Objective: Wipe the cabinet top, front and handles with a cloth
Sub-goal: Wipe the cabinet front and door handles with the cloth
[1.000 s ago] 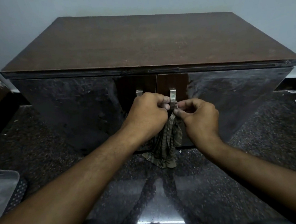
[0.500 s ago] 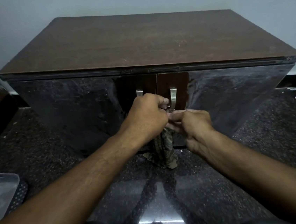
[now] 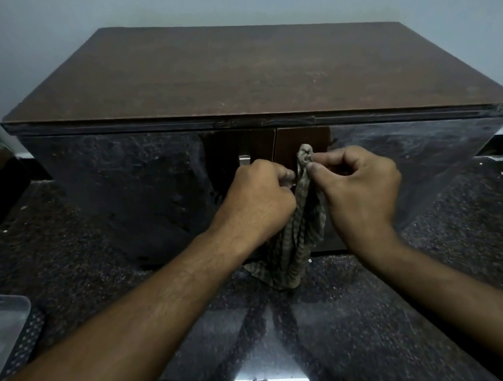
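The cabinet [image 3: 232, 77] has a dull brown top and glossy dark doors, standing on a speckled floor [image 3: 366, 318]. A striped olive cloth [image 3: 293, 248], twisted into a rope, covers the right handle and hangs to the floor. Left hand [image 3: 260, 198] and right hand [image 3: 358, 185] both pinch it. The left handle [image 3: 244, 160] shows bare metal.

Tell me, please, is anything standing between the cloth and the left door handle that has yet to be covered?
Only the left hand itself: it sits in front of the left handle, covering its lower part. The cloth is draped over the right handle beside it, pinched by the right hand.
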Motion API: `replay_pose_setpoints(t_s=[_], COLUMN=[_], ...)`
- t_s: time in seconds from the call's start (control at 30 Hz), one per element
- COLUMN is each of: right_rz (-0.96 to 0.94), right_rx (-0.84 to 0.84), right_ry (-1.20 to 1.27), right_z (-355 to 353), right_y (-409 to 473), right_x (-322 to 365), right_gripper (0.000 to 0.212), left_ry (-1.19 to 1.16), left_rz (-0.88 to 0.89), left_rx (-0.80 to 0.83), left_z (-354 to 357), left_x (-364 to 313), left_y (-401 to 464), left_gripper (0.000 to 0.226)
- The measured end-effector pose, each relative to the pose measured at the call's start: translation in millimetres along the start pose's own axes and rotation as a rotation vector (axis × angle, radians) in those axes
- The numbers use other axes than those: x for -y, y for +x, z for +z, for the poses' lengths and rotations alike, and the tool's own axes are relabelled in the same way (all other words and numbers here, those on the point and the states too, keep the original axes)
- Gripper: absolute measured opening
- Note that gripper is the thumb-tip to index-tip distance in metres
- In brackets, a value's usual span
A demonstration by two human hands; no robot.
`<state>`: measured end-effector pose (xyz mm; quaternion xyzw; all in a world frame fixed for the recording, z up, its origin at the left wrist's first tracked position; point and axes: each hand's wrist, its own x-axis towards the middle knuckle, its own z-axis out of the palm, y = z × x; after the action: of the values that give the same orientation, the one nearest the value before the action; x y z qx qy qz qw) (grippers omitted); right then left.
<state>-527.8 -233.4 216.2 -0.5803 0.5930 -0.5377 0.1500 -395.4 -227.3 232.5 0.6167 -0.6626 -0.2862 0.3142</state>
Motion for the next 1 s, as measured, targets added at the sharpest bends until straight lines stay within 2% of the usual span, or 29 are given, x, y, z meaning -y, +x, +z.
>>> replay_pose_setpoints(t_s=[0.13,0.3,0.5,0.63,0.7,0.8,1.0], right_rz=[-0.307,-0.389,-0.595,-0.899,-1.029,-1.084,-1.170], right_rx=[0.058,0.160,0.168,0.220,0.134,0.013,0.094], right_ry=[-0.083,-0.141,-0.182,-0.457,-0.606,-0.672,-0.691], right_z=[7.5,11.6,6.0,9.9,12.1,18.2,30.0], right_y=[-4.2,-10.9,-4.6,0.8,2.9,2.2,0.1], right_x=[-15.1,-32.5,-37.2,-36.7,-34.7,-33.5,-46.9], right_gripper=[0.005,0.017,0.007,0.009,0.010,0.007,0.013], left_ry=[-0.003,0.021,-0.007,-0.036,-0.027,0.002,0.073], left_rz=[-0.008,-0.056,-0.095,-0.114,-0.118,-0.109,-0.088], left_rx=[0.036,-0.016,-0.060,-0.103,-0.112,-0.127,-0.165], left_z=[-4.8,-7.0,-9.4,-5.9,-4.9,-6.2,-11.8], left_x=[0.7,2.8,9.8,8.1,6.5,4.0,3.1], left_y=[-3.4,-5.6,-3.1,0.8,0.8,-1.1,-5.1], left_gripper=[0.029,0.022,0.030,0.029,0.029,0.031,0.032])
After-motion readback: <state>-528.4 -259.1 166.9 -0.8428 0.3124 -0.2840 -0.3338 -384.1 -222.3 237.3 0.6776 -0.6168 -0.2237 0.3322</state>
